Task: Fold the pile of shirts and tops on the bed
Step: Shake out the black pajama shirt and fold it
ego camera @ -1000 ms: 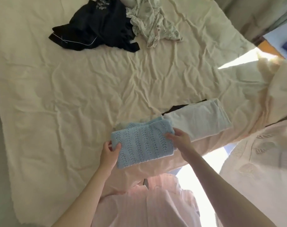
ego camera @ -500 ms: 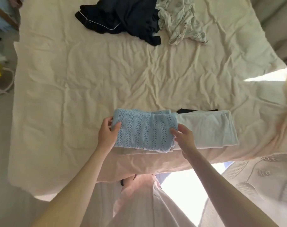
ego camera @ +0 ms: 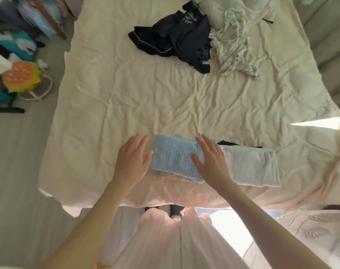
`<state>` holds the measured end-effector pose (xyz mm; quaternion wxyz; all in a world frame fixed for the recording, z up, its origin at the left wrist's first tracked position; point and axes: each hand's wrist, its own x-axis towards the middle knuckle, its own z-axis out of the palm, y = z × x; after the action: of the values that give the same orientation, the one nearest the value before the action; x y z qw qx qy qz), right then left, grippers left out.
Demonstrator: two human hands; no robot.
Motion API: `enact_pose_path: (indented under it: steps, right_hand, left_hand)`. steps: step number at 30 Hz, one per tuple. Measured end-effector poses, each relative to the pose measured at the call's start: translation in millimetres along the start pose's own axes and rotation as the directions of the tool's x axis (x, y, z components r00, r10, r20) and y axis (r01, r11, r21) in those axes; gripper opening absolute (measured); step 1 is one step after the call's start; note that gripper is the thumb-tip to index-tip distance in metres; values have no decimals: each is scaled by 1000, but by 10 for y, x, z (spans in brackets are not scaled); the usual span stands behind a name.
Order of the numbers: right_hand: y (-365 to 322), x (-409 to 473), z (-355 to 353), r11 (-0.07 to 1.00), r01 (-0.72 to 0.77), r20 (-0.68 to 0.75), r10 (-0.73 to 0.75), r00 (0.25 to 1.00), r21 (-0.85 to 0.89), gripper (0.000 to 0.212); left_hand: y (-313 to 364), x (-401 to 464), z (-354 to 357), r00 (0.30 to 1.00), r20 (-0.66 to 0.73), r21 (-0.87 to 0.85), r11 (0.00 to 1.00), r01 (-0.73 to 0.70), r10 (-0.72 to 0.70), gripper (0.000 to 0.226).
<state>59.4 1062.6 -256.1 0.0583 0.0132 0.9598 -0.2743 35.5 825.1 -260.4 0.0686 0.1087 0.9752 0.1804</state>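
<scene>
Both flat, spread hands, left hand (ego camera: pixel 131 160) and right hand (ego camera: pixel 211 162), flank the folded, openwork-knit blue top (ego camera: pixel 174 158).

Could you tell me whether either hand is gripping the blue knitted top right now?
No, both the left hand and right hand are flat with straight fingers beside the blue knitted top.

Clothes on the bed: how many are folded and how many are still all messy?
Folded: 3, the blue knit top, the pale top beside it, and a black piece peeking out behind that one.
Messy: 2, the black top and the light crumpled top at the far end.
Total: 5
</scene>
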Motion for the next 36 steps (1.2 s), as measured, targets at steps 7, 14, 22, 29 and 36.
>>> enact_pose_path:
  steps: [7, 14, 22, 29, 36]
  right_hand:
    - [-1253, -218, 316, 919, 352, 206, -314, 927, -180, 58]
    - [-2654, -518, 1077, 875, 464, 290, -413, 863, -135, 61]
    - [-4321, -830, 2179, 906, 424, 324, -396, 859, -16, 69]
    - [-4907, -372, 2476, 926, 372, 254, -345, 904, -65, 74]
    - [-5441, 709, 2706, 968, 244, 85, -238, 968, -64, 57]
  left_hand:
    - [-388, -1107, -461, 986, -73, 73, 985, 153, -148, 50]
    - [-1637, -2035, -1045, 926, -208, 27, 944, 328, -315, 49]
    - [-3289, -2891, -1641, 886, -155, -9, 898, 441, -436, 53]
    - [-4094, -2539, -2052, 902, -134, -109, 911, 399, -411, 61]
    - [-5102, -1389, -2642, 988, -87, 63, 989, 137, -131, 49]
